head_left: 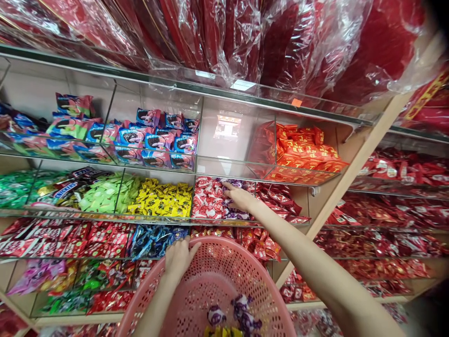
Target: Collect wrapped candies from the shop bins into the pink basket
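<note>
Clasping a round basket (242, 264) — perforated pink plastic.

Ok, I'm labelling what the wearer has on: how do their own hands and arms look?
The left hand and right hand are ungloved. The left forearm and right forearm are slim and show no sleeve, watch or bracelet.

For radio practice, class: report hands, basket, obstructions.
Left hand gripping basket. Right hand at purple candies. Basket holds more purple candies, yellow candies. No obstruction visible.
</note>
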Motion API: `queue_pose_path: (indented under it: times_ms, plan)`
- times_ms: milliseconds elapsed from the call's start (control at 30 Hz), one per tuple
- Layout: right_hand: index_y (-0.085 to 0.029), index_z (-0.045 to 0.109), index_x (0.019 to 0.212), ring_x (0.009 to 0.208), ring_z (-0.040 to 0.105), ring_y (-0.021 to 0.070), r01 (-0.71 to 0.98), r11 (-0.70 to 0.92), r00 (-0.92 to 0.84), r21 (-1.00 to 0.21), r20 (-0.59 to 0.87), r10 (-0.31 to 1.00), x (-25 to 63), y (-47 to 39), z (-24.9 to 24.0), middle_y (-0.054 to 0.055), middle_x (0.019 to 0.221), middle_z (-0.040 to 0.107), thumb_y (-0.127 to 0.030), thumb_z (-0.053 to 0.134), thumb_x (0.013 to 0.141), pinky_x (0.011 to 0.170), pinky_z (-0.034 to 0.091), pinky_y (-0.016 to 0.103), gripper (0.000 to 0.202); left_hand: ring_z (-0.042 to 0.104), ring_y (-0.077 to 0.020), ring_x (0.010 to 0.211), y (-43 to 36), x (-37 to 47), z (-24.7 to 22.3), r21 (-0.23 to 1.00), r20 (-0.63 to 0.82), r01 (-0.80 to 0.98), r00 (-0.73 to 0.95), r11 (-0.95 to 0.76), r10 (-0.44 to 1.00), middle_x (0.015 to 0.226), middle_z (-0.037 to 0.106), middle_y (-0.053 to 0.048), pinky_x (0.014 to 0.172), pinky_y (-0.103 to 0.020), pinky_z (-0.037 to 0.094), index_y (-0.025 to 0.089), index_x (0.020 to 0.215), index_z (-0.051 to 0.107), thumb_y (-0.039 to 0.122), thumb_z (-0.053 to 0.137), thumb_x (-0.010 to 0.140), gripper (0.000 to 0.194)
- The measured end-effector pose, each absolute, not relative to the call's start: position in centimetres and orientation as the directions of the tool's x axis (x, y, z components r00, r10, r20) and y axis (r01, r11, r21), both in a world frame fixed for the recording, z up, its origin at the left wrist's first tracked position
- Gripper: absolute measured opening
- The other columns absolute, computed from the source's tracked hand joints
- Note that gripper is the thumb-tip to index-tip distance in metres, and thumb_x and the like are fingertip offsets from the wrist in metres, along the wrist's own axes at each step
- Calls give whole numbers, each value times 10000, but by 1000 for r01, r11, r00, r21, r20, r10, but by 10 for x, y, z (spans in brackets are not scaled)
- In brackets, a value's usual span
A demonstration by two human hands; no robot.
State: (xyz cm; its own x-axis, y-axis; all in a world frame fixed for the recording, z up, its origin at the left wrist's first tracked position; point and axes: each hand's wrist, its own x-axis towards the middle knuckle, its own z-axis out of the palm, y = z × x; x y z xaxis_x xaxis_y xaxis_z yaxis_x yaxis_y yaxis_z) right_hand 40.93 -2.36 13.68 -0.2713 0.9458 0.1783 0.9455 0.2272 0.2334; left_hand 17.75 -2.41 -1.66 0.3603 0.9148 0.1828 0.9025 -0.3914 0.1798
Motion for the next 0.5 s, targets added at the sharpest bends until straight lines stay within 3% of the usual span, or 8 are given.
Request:
queue_pose_path:
  times_ms: [267,500]
  plan:
    - [-149,562,913,1012,575,225,943,293,-325,158,238,915,422,-23,135,145,1376,321,-174,667,694,850,437,327,244,619,-248,917,-27,178,-12,195,132,909,347,-368,929,911,673,-142,760,-327,432,171,1092,560,556,235,850,560]
    - [-161,540,931,1188,428,234,954,299,-278,-4,359,891,423,-37,138,138,1331,349,-269,632,745,951,367,341,234,620,-248,908,-28,177,-10,204,133,905,353,-374,926,926,670,-143,754,-326,431,173,1085,560,589,237,836,582]
